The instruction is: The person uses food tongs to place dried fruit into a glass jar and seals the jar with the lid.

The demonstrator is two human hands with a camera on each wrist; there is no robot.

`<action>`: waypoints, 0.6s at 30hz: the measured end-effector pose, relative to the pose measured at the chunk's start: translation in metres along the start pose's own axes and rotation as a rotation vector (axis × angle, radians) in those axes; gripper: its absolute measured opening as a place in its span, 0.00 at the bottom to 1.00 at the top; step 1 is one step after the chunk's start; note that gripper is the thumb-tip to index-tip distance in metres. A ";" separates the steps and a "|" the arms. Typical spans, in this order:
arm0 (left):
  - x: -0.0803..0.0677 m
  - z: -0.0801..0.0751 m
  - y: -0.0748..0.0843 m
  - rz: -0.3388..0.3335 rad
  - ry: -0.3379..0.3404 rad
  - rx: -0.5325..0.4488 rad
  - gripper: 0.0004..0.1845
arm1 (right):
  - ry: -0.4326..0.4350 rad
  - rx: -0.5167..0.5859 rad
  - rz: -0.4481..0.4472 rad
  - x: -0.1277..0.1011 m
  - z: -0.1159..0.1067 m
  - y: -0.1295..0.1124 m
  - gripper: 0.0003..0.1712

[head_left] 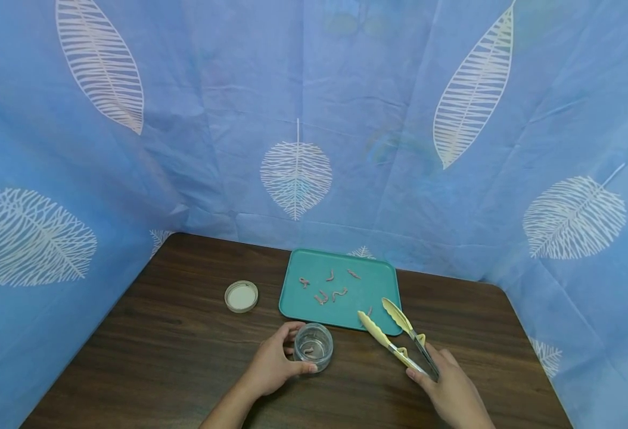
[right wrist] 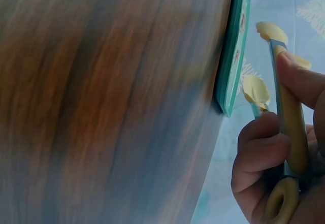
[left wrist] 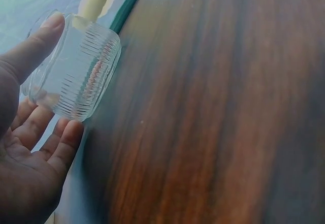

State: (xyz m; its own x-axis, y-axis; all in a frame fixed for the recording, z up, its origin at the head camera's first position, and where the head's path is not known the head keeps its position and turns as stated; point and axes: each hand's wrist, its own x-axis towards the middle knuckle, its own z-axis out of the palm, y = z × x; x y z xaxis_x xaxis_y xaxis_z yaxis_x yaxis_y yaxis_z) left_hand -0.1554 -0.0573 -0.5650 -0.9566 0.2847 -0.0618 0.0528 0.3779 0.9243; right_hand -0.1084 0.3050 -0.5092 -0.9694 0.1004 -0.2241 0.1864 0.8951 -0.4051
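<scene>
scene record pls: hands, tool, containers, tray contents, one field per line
left hand: grips glass jar, upright on table
right hand: holds yellow tongs, tips apart over tray edge
jar contents: pinkish worm-like piece inside
tray: teal, several pink worm pieces
lid: left of tray, off jar

We see the small pink pieces on the tray point(head_left: 292, 298) too small to tell what they are. The piece inside the jar point(head_left: 314, 346) is a faint pink smear behind ribbed glass. Both forearms run off the bottom edge of the head view. In the right wrist view the tongs point(right wrist: 292, 117) are cut off at the bottom, and the table point(right wrist: 101, 107) is blurred. The left hand point(left wrist: 25, 148) is cropped by the left wrist view's edge.
</scene>
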 end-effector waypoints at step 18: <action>0.000 0.000 0.001 0.013 0.001 -0.007 0.47 | 0.032 -0.135 -0.051 0.007 0.001 -0.028 0.47</action>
State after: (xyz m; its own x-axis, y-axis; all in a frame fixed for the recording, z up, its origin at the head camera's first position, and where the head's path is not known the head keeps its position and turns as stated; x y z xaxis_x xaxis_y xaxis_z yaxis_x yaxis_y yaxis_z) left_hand -0.1556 -0.0574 -0.5642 -0.9562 0.2885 -0.0492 0.0634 0.3683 0.9276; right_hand -0.1205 0.2804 -0.4999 -0.9820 0.0650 -0.1773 0.1156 0.9494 -0.2919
